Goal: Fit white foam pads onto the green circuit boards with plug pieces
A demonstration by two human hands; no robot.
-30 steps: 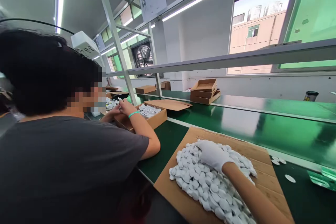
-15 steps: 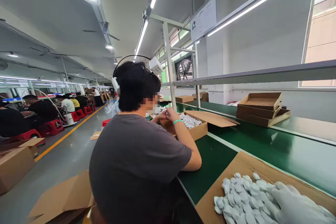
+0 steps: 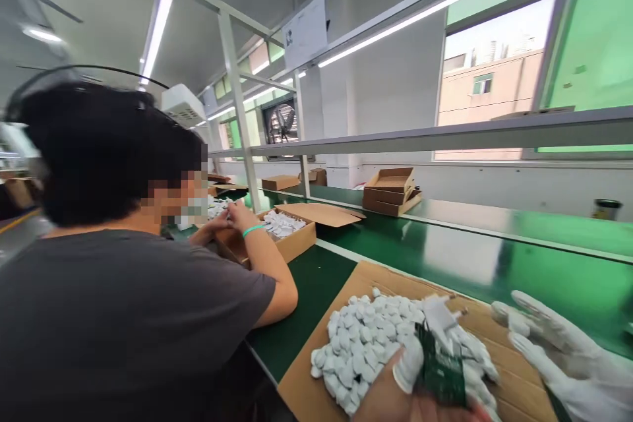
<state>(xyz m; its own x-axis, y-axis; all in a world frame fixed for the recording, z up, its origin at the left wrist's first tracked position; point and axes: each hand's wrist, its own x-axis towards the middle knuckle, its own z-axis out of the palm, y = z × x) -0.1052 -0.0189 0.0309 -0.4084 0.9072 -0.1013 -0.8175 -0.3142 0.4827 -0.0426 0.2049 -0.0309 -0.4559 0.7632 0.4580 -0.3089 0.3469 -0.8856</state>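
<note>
My left hand [image 3: 395,382], with a white cover over its thumb, is closed around a dark green piece [image 3: 442,369], blurred, possibly circuit board. A white plug [image 3: 440,318] with two metal pins sticks up from the same grip. Below and behind this hand, small rounded white plastic parts [image 3: 363,330] lie heaped on a cardboard sheet [image 3: 309,369]. My right hand [image 3: 568,353], in a white glove, hovers over the right side of the sheet, fingers apart and nothing seen in them. Blur hides the left fingertips.
A co-worker [image 3: 123,316] sits close on the left, hands above a cardboard box [image 3: 297,245] of white parts. Stacked cardboard trays [image 3: 390,191] stand farther back on the green bench [image 3: 405,244]. A metal shelf [image 3: 445,140] crosses above it.
The view has turned right and come nearer the co-worker. Earlier one gloved hand showed over the heap; now both hands are in view, the left holding the plug and green piece.
</note>
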